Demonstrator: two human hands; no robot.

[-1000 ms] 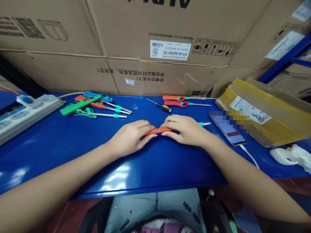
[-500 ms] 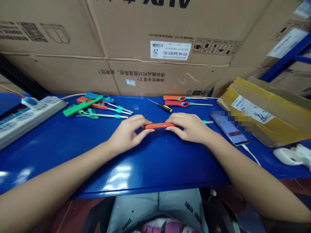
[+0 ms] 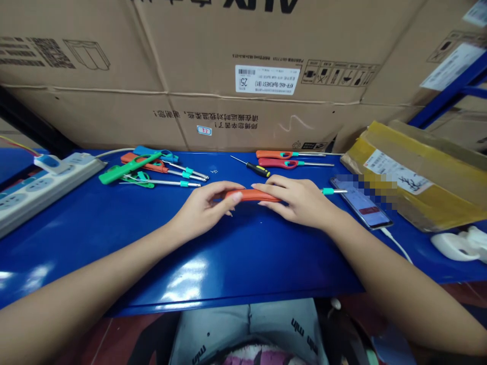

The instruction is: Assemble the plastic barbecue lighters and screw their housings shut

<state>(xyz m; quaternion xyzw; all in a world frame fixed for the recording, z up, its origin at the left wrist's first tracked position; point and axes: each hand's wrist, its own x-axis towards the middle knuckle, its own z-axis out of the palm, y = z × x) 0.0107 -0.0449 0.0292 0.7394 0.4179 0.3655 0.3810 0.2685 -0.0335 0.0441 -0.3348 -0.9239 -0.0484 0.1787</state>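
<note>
An orange long-neck lighter lies across both my hands, just above the table. My left hand pinches its handle end between thumb and fingers. My right hand is closed round the other part of the handle and hides its trigger. Past the right hand the lighter's teal collar and metal tube stick out to the right. Behind my hands lies a screwdriver with a black and yellow handle. An orange lighter and a red lighter lie at the table's back edge.
At the left, a pile holds several lighters, a green handle piece on top. A white power strip stands at the far left. To the right are a charging phone, a yellow-taped box and a white charger. A large carton backs the table.
The lighter has been turned about its length, so its handle shows a different side. It has shifted slightly right, with more of its tube visible. My left thumb now lies over the handle end.
</note>
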